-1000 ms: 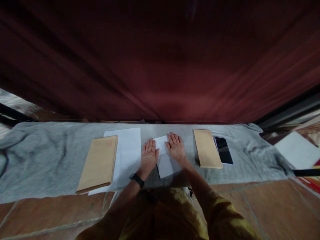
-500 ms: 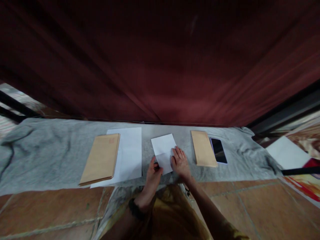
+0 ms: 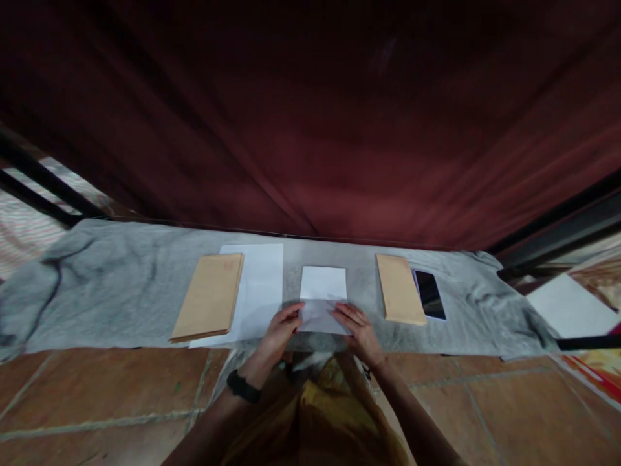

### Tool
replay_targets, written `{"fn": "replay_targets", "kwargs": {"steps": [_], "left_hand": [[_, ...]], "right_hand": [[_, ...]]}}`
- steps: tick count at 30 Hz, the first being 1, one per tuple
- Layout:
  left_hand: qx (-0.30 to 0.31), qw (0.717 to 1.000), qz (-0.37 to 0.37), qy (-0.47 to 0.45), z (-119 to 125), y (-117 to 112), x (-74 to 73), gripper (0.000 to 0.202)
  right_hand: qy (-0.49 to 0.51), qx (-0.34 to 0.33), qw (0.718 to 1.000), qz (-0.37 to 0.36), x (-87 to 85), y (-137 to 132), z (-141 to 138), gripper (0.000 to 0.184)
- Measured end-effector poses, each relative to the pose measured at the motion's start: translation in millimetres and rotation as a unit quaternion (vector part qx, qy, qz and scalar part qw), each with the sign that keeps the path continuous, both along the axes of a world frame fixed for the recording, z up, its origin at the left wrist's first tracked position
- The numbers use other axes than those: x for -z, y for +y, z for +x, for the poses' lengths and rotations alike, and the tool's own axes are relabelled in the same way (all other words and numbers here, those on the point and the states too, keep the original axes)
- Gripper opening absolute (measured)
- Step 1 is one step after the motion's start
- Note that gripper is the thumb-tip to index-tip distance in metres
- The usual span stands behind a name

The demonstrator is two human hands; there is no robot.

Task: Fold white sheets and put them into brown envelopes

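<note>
A folded white sheet of paper [image 3: 323, 283] lies on the grey cloth in front of me, its crease running across the middle and its lower half shaded. At its left edge, my left hand [image 3: 281, 329] has its fingers and thumb closed on the paper. My right hand [image 3: 358, 327] rests on the lower right part, fingers stretched out flat over the edge. Left of the hands, a stack of brown envelopes [image 3: 209, 294] overlaps larger white sheets [image 3: 264, 285]. To the right lies another brown envelope or small stack [image 3: 400, 291].
A phone [image 3: 429, 294] with a dark screen lies right of the brown envelope. The grey cloth [image 3: 130, 285] covers a long narrow surface. Behind it hangs a dark red curtain [image 3: 310, 142]. Dark bars [image 3: 572, 223] stand at both sides, and a white sheet [image 3: 572, 307] lies far right.
The folded paper has turned from tilted to nearly square with me. My left hand has shifted left and up to its edge; my right hand has moved slightly right and down.
</note>
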State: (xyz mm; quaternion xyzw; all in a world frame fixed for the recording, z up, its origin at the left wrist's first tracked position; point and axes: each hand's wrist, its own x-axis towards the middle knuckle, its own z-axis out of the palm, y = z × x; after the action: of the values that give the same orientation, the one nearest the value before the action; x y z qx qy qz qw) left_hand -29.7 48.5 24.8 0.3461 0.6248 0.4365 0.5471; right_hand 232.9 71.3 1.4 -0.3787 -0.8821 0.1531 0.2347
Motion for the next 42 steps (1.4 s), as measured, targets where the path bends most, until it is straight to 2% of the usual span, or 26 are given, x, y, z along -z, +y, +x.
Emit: {"fn": "replay_targets", "kwargs": {"steps": [2,4,7,9,11,14,18,21,25,28,31,34,39,42], "left_hand": [[0.041,0.993,0.04,0.102,-4.5,-3.6,1.2,0.044],[0.09,0.964,0.11,0.224,-11.0,-9.5,2.2,0.051],[0.203,0.875,0.222,0.38,-21.5,-19.9,3.3,0.071],[0.282,0.814,0.268,0.432,-26.8,-23.1,3.5,0.079],[0.327,0.784,0.289,0.441,-30.5,-20.9,3.2,0.076],[0.348,0.792,0.296,0.405,-34.6,-9.0,3.3,0.055],[0.339,0.822,0.293,0.351,-37.4,8.7,5.0,0.029],[0.285,0.864,0.268,0.316,-34.0,15.5,5.1,0.025],[0.182,0.918,0.198,0.292,-23.5,20.6,4.1,0.028],[0.103,0.934,0.157,0.303,-15.4,25.0,5.7,0.031],[0.073,0.924,0.131,0.352,-7.6,29.7,6.6,0.032],[0.071,0.898,0.101,0.423,0.8,35.2,2.3,0.029],[0.095,0.832,0.014,0.547,15.6,45.3,-11.1,0.031],[0.111,0.795,0.002,0.596,21.3,48.7,-15.3,0.037]], "right_hand": [[-0.006,-0.006,1.0,-0.001,-0.5,3.6,-0.7,0.064],[-0.025,-0.032,0.999,-0.006,-1.5,5.6,0.3,0.062],[-0.034,-0.06,0.997,-0.025,-1.4,7.3,4.7,0.054],[-0.009,-0.056,0.998,-0.039,1.2,9.3,7.5,0.049],[0.029,-0.043,0.997,-0.049,5.1,12.6,8.7,0.042],[0.07,-0.033,0.995,-0.056,9.7,18.5,8.0,0.035],[0.102,-0.028,0.991,-0.08,6.9,25.5,6.6,0.028],[0.132,0.025,0.984,-0.118,1.4,28.8,6.1,0.02],[0.138,0.132,0.973,-0.129,-0.9,29.4,-2.7,0.035],[0.113,0.219,0.963,-0.108,1.4,28.9,-17.7,0.045],[0.056,0.274,0.958,-0.066,2.3,30.1,-33.4,0.049],[-0.022,0.313,0.949,-0.043,-1.3,33.8,-43.8,0.043],[-0.119,0.346,0.93,-0.045,-11.1,43.0,-51.2,0.03],[-0.148,0.358,0.921,-0.038,-13.8,47.7,-53.3,0.029]]}}
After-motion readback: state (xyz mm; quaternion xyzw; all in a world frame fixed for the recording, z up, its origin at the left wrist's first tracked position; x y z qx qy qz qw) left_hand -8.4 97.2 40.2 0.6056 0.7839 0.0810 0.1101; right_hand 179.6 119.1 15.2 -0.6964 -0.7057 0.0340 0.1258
